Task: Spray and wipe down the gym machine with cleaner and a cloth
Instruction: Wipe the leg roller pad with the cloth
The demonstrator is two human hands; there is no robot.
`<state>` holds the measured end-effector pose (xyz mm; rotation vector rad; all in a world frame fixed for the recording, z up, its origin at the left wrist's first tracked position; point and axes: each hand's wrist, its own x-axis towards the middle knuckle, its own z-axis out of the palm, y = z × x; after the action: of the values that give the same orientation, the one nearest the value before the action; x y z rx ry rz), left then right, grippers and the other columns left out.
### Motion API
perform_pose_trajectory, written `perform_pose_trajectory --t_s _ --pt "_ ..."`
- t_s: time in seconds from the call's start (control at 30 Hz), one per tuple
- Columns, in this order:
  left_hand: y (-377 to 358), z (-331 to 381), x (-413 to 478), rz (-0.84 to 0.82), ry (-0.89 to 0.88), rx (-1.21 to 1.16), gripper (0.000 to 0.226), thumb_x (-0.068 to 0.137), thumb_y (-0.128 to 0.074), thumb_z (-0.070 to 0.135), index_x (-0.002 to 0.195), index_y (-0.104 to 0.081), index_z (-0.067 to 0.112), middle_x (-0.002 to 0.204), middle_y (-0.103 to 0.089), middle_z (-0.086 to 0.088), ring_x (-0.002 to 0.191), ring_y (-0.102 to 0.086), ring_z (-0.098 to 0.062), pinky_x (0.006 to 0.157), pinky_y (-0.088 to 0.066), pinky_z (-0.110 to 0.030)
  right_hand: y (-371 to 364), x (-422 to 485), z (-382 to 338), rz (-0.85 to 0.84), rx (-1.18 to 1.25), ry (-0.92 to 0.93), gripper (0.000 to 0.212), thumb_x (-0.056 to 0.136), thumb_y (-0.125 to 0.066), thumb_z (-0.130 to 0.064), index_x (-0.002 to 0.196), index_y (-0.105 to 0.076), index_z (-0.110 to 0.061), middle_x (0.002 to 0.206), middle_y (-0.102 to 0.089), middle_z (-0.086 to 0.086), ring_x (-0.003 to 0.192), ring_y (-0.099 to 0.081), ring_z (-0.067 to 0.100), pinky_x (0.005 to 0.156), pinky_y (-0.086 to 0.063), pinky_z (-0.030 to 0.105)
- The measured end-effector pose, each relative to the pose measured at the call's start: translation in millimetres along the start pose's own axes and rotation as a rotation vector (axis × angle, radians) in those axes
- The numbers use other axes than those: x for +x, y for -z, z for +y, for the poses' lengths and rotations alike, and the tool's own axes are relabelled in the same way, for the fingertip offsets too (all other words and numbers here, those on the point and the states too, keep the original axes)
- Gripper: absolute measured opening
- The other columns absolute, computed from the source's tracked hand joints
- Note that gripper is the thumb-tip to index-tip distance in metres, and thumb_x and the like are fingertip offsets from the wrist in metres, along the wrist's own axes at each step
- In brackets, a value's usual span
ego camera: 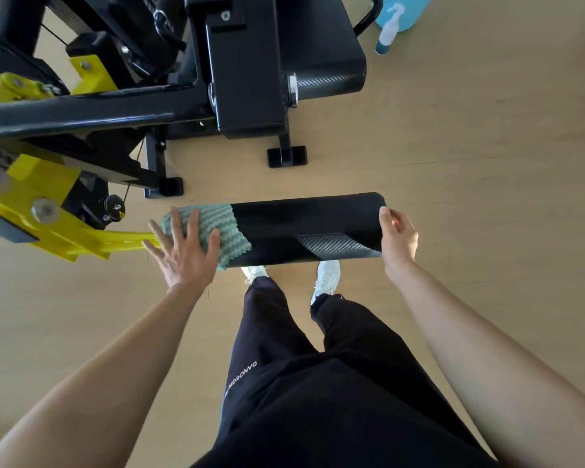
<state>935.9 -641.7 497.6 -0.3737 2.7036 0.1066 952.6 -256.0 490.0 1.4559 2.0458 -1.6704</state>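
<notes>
Gym machine [244, 79] parts fill the far left of the head view: a black frame with yellow brackets, standing on a pale wooden floor [487, 146]. A black roller pad [304, 224] is carried on a yellow arm [81, 238] that reaches in from the left, and the pad lies crosswise in the middle of the scene, just beyond the person's feet.

A green and white zigzag cloth [217, 221] is draped over the left end of the roller pad. It is pressed against the pad by the left hand [183, 255], whose fingers are spread and held straight, flat on the fabric rather than wrapped round it.

The right end of the pad is gripped by the right hand [397, 238]; the thumb is laid on the far edge and the fingers are curled over the end face.

A spray bottle [389, 32] with a white head is seen on the floor at the far right, beside the machine's black seat pad [318, 45] and against a blue container [409, 11], well apart from both hands.

Black trousers [318, 383] and white shoes [328, 278] are visible near the bottom, partly hidden under the pad.
</notes>
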Motion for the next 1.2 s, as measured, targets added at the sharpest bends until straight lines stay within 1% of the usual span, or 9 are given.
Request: perform_pose_trajectory --t_s 0.13,0.3,0.4,0.5,0.63,0.83,0.97,1.07,1.2 --pt "-4 59 -7 0.0 -0.062 0.026 0.068 0.103 -0.015 0.062 0.161 -0.026 0.029 0.171 -0.019 -0.008 0.158 0.002 -0.039 0.124 0.007 -0.065 2 0 -2 -0.02 -0.003 0.0 0.02 0.096 -0.065 -0.049 0.104 -0.07 -0.031 0.108 -0.068 -0.008 0.092 -0.059 0.005 0.078 -0.044 0.026" --pt "-11 143 -15 -0.037 -0.284 0.078 0.064 0.103 -0.015 0.058 0.153 -0.041 0.027 0.159 -0.044 -0.007 0.15 -0.031 -0.039 0.124 -0.005 -0.063 14 11 -2 -0.116 -0.027 -0.009 0.021 0.095 -0.069 -0.049 0.107 -0.07 -0.032 0.118 -0.07 -0.007 0.111 -0.064 0.014 0.085 -0.053 0.029" --pt "-13 194 -17 -0.064 -0.435 0.136 0.068 0.101 -0.007 0.058 0.154 -0.038 0.029 0.16 -0.044 -0.002 0.147 -0.037 -0.033 0.123 -0.015 -0.059 18 16 -1 -0.153 -0.054 0.027 0.034 0.096 -0.069 -0.044 0.122 -0.069 -0.022 0.127 -0.068 -0.004 0.117 -0.063 0.015 0.086 -0.05 0.023" --pt "-17 242 -25 -0.103 -0.578 0.137 0.069 0.101 -0.004 0.058 0.158 -0.029 0.028 0.162 -0.04 -0.001 0.148 -0.037 -0.03 0.122 -0.02 -0.057 22 21 3 -0.182 -0.062 0.039 0.037 0.096 -0.07 -0.042 0.126 -0.068 -0.02 0.126 -0.068 -0.005 0.12 -0.063 0.014 0.104 -0.052 0.036" --pt "-23 268 -33 -0.103 -0.694 0.12 0.063 0.105 -0.012 0.057 0.159 -0.029 0.027 0.16 -0.042 -0.002 0.148 -0.037 -0.03 0.122 -0.023 -0.055 26 21 0 -0.225 -0.108 0.066 0.036 0.1 -0.066 -0.036 0.131 -0.065 -0.017 0.115 -0.066 -0.014 0.113 -0.064 0.01 0.102 -0.051 0.032" --pt "-9 196 -11 -0.075 -0.523 0.108 0.065 0.104 -0.005 0.055 0.154 -0.039 0.03 0.157 -0.048 -0.001 0.145 -0.043 -0.026 0.12 -0.03 -0.05 26 20 -1 -0.252 -0.173 0.112 0.039 0.103 -0.062 -0.032 0.136 -0.063 -0.012 0.13 -0.066 -0.002 0.126 -0.059 0.014 0.107 -0.046 0.031" --pt "0 118 10 0.014 -0.368 0.053 0.058 0.105 -0.017 0.051 0.146 -0.05 0.025 0.147 -0.057 -0.004 0.139 -0.048 -0.028 0.12 -0.029 -0.049 27 11 -3 -0.269 -0.214 0.137 0.039 0.106 -0.057 -0.028 0.142 -0.059 -0.013 0.125 -0.062 -0.007 0.119 -0.056 0.011 0.101 -0.044 0.029" --pt "3 80 21 0.049 -0.256 0.034 0.065 0.103 -0.016 0.05 0.145 -0.054 0.017 0.148 -0.056 -0.008 0.141 -0.045 -0.03 0.123 -0.022 -0.052 28 8 1 -0.321 -0.222 0.15 0.042 0.107 -0.052 -0.027 0.148 -0.054 -0.019 0.135 -0.062 -0.006 0.125 -0.055 0.01 0.101 -0.042 0.027" --pt "1 95 20 0.021 -0.193 0.08 0.069 0.101 -0.011 0.046 0.147 -0.05 0.012 0.153 -0.051 -0.01 0.146 -0.039 -0.032 0.126 -0.008 -0.055 33 10 0 -0.376 -0.179 0.085 0.042 0.104 -0.053 -0.025 0.146 -0.055 -0.029 0.14 -0.062 -0.009 0.131 -0.056 0.01 0.105 -0.044 0.032"
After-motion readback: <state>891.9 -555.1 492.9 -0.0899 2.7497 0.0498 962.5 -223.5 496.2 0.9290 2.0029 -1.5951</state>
